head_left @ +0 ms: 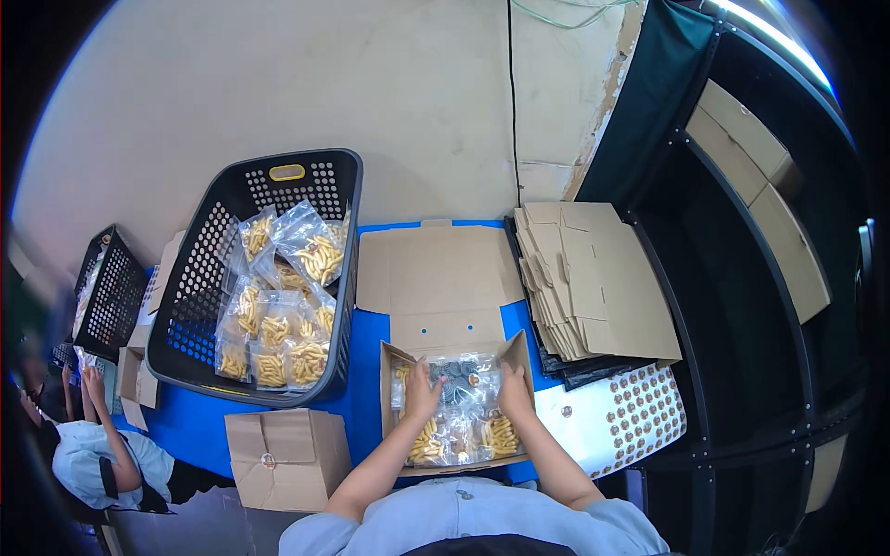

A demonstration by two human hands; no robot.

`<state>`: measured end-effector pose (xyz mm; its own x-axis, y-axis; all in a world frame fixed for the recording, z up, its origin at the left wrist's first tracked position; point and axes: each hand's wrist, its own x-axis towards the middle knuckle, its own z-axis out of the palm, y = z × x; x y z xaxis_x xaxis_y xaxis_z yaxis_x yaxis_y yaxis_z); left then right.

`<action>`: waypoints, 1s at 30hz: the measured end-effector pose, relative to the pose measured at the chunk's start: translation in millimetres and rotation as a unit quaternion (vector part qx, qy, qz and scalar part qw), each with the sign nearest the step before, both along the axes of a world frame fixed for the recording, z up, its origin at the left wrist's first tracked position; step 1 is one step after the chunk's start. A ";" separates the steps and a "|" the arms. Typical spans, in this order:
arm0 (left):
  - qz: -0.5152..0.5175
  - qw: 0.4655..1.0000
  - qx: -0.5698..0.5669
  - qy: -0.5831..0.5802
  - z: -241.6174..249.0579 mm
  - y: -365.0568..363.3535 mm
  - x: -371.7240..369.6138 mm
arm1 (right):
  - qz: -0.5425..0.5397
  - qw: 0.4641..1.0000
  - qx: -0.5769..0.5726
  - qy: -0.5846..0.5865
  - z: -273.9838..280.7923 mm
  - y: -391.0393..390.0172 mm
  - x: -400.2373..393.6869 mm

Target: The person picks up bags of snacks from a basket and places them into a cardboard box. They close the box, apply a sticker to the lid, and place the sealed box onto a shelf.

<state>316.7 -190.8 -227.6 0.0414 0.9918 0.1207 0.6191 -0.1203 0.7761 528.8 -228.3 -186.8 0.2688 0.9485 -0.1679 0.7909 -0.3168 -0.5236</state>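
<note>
An open cardboard box lies in front of me, its lid folded back toward the wall. Inside are clear bags of yellow finger-shaped pieces and, near the back, a clear bag of dark grey pieces. My left hand reaches into the box at the left of the grey bag, fingers apart. At the box's right inner wall is my right hand; its fingers point toward the back, and what they hold, if anything, is hard to tell.
A black basket of similar bags stands left. Flattened cartons are stacked right, above a sticker sheet. A closed carton sits at the front left. Another person is at far left, near another basket.
</note>
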 end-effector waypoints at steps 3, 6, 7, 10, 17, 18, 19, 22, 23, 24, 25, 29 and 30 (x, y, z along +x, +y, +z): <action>-0.073 0.981 0.052 0.171 18.2 -11.5 5.1 | 0.057 0.985 0.093 -0.132 -33.2 1.5 -8.7; -0.175 0.965 -0.022 0.195 13.0 -18.8 0.7 | 0.110 0.959 0.114 -0.234 -0.3 -5.3 -27.2; -0.172 0.966 -0.048 0.189 14.7 -21.8 0.0 | 0.126 0.966 0.129 -0.182 -7.6 -8.0 -28.3; -0.174 0.965 -0.028 0.192 28.2 -21.8 -1.3 | 0.142 0.986 0.011 -0.083 -26.4 -13.5 -31.6; -0.192 0.980 0.023 -0.056 203.4 -29.3 -26.3 | 0.176 0.977 -0.062 -0.103 4.7 13.0 -51.3; -0.209 0.972 -0.009 -0.103 235.6 -34.7 -34.4 | 0.192 0.976 -0.061 -0.084 23.1 23.9 -60.3; -0.188 0.976 0.086 -0.066 255.2 -40.4 -46.4 | 0.180 0.983 -0.044 -0.020 63.4 31.1 -75.7; -0.060 0.954 0.245 -0.161 300.6 -50.0 -82.8 | 0.195 0.964 0.073 0.162 143.8 53.4 -114.6; -0.035 0.941 0.255 -0.220 318.2 -47.9 -93.1 | 0.204 0.953 0.119 0.191 169.8 60.2 -126.0; -0.010 0.923 0.265 -0.279 332.8 -41.2 -104.5 | 0.211 0.938 0.164 0.220 194.3 68.0 -137.4; 0.014 0.932 0.288 -0.221 341.6 -31.8 -119.4 | 0.218 0.936 0.164 0.222 212.2 77.1 -148.0; 0.046 0.962 0.260 -0.074 362.7 11.5 -173.8 | 0.305 0.857 0.327 0.256 251.6 120.4 -189.8; 0.049 0.960 0.265 -0.073 364.2 25.3 -181.6 | 0.349 0.830 0.365 0.238 258.2 132.9 -198.4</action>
